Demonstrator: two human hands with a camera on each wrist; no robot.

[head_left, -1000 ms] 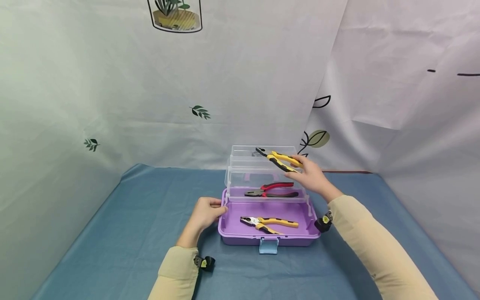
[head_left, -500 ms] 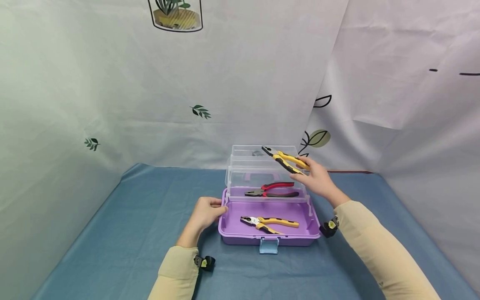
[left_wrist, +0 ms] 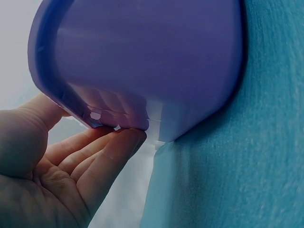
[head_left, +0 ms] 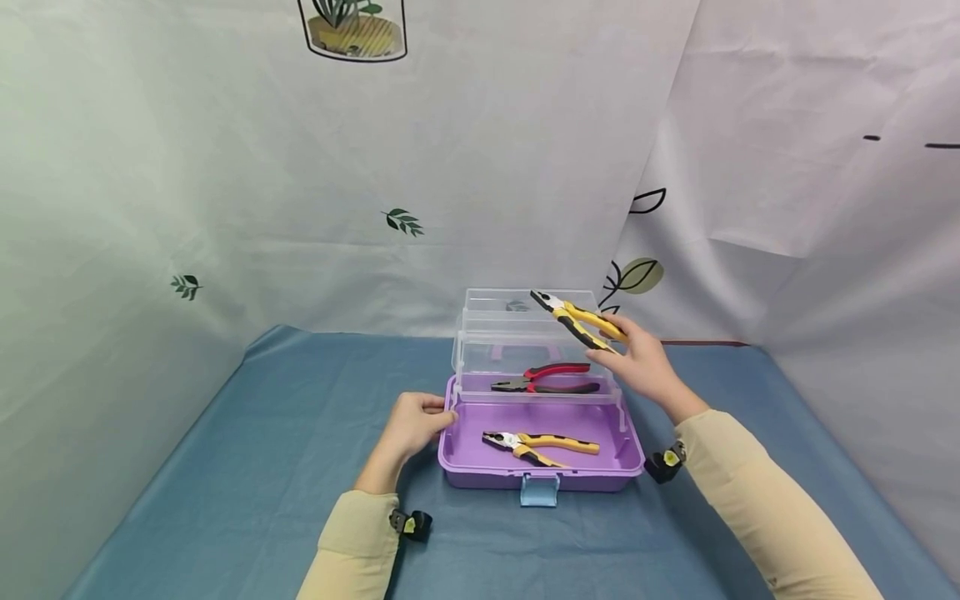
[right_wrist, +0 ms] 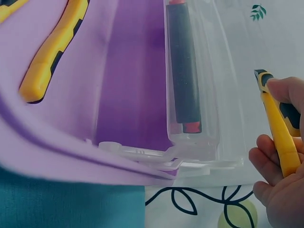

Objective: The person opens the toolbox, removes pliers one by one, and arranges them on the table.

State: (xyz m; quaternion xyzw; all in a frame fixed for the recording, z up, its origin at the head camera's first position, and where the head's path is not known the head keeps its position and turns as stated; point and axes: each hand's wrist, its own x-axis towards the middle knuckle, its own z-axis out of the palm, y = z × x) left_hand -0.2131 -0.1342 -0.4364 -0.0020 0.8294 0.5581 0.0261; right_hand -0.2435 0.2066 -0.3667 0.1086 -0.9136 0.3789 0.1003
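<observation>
A purple toolbox (head_left: 480, 482) stands open on the table. My left hand (head_left: 408, 423) pinches its left rim; in the left wrist view the thumb is over the rim and the fingers (left_wrist: 109, 154) touch the outer wall. Above the box's back right, my right hand (head_left: 643, 362) holds combination pliers (head_left: 588, 317) by yellow-and-black handles, jaws pointing up and left. Another yellow-and-black pair of pliers (head_left: 558, 442) lies on the box floor. Red-and-black pliers (head_left: 555, 388) rest in the clear raised tray (head_left: 480, 398). The right palm partly hides the held handles in the right wrist view.
Behind the tray, the clear lid (head_left: 491, 300) is swung up near the white backdrop (head_left: 300, 208). A light blue latch (head_left: 539, 492) hangs down at the box's front. Blue cloth (head_left: 300, 467) covers the table.
My right hand has moved right and slightly down, carrying the pliers away from above the lid's middle. The left hand keeps its grip on the rim; the box stays in place.
</observation>
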